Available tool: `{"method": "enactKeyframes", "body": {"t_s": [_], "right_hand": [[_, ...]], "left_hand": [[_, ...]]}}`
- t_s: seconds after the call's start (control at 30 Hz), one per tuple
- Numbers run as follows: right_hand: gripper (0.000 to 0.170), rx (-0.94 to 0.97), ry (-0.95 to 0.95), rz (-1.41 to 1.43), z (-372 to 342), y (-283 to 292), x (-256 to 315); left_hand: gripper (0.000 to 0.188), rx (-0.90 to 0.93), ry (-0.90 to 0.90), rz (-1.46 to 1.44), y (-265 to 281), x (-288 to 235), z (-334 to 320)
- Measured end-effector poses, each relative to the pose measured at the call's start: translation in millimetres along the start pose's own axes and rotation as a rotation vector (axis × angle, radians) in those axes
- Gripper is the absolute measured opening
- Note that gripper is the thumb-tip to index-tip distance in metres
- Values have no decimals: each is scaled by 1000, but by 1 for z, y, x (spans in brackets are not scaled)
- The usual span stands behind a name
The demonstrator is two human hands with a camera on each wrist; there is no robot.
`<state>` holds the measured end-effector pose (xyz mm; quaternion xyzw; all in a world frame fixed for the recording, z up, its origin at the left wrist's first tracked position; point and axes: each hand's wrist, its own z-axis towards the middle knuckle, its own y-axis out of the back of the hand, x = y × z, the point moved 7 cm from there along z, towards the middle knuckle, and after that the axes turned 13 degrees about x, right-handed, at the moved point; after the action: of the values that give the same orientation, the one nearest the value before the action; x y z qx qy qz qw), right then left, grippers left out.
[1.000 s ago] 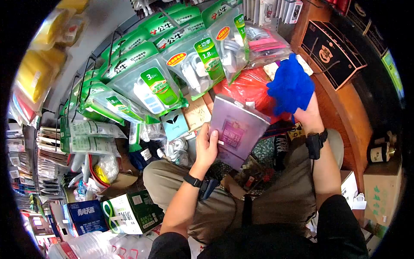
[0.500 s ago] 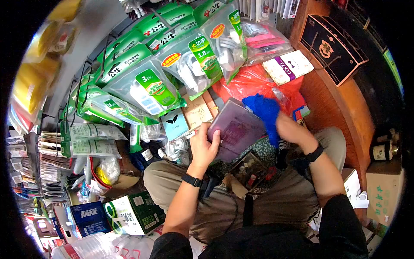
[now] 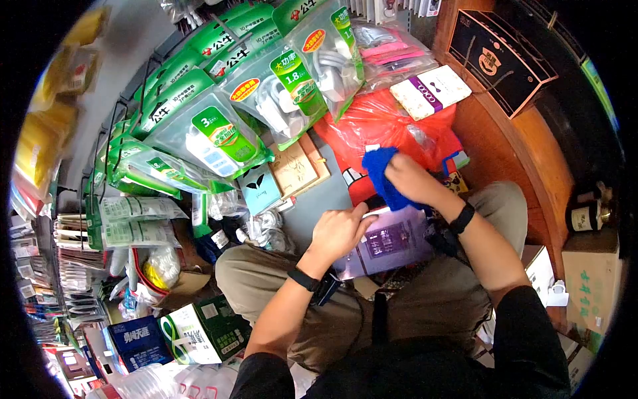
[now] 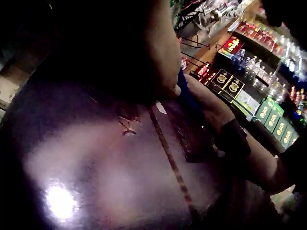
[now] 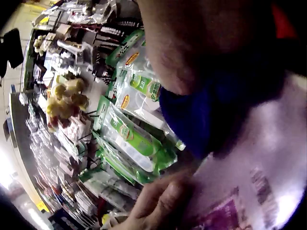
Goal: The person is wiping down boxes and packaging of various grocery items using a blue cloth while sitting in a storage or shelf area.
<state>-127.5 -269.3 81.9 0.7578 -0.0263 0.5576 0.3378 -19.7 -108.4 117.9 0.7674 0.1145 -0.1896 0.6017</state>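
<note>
In the head view my left hand (image 3: pixel 340 234) grips the upper left edge of a purple notebook (image 3: pixel 385 245), its thumb lying along the cover. The notebook is tilted over my lap and shows a darker purple label. My right hand (image 3: pixel 411 178) bunches a bright blue cloth (image 3: pixel 380 174), whose lower part meets the notebook's top edge. The glossy cover (image 4: pixel 96 163) fills much of the left wrist view, with a bright glare spot. In the right wrist view the blue cloth (image 5: pixel 201 115) lies against the pale cover, and my left fingers (image 5: pixel 165 199) are at its edge.
Bagged power strips (image 3: pixel 222 136) hang on hooks in front. Beyond my hands are a red plastic bag (image 3: pixel 372 123) and a white floral notebook (image 3: pixel 430 92) with a purple band. Cartons (image 3: pixel 199 329) stand lower left. A black box (image 3: pixel 495 60) is at upper right.
The blue cloth has come from the upper right down to the notebook in my right hand. The notebook has turned and dropped closer to my lap, with my left hand now at its upper edge.
</note>
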Motion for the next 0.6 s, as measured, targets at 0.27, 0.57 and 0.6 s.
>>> {"method": "enactKeyframes", "body": {"t_s": [0.27, 0.57, 0.6], "right_hand": [[34, 120, -273, -725, -28, 76, 5], [61, 507, -65, 8, -24, 6, 20], [62, 599, -48, -3, -24, -10, 18]], "left_hand": [[36, -159, 288, -143, 40, 64, -21], [39, -115, 238, -122, 29, 68, -21], [40, -146, 245, -158, 32, 64, -20]]}}
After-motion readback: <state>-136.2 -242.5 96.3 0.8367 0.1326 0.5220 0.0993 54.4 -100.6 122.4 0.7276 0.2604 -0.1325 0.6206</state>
